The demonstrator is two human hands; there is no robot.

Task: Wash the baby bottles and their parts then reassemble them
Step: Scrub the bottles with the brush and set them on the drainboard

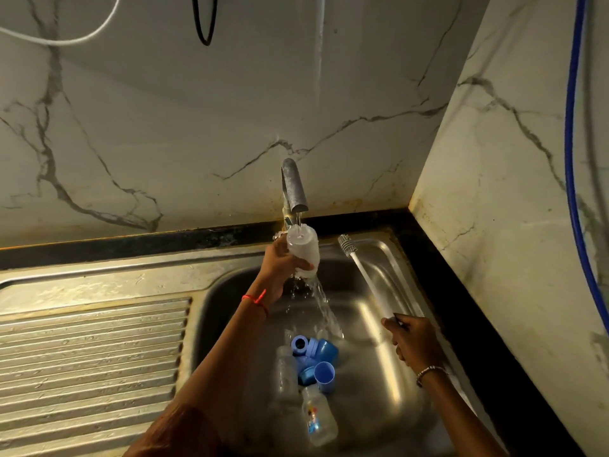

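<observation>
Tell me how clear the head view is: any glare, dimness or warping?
Head view: dim, warm light; glare streaks on the steel sink; wide-angle bend curves the counter edge; the bottle in the left hand is soft behind running water.

No legible text. I find only a blue-and-orange print [313, 419] on the near bottle [324, 432], too blurred to read.

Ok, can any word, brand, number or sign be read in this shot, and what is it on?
No text can be read anywhere.
On the lying bottle in the sink: a blue and orange print, too blurred to read.
On the held bottle in the left hand: no marking shows.
On the brush in the right hand, the blue caps and the tap: nothing.
</observation>
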